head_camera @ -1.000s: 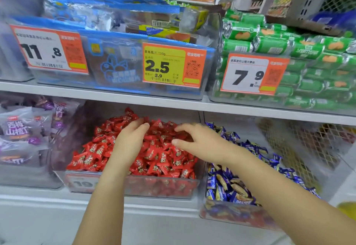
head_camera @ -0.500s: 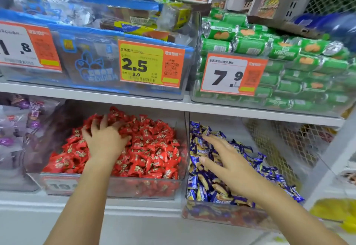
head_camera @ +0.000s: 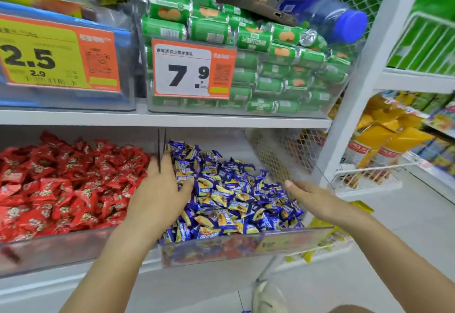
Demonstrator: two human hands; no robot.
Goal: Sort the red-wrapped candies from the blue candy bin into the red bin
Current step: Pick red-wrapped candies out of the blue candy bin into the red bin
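Head view: Both hands had shifted rightward from the red bin to the blue bin. The left hand lay flat, fingers straight, on the blue candies at the divider. The right hand hovered open over the bin's right side, holding nothing. No red candy showed among the blue ones; the search had likely restarted.

- The left hand has its fingertips buried among the blue candies.
- The red bin runs off the left edge.
- The blue bottle is blurred.
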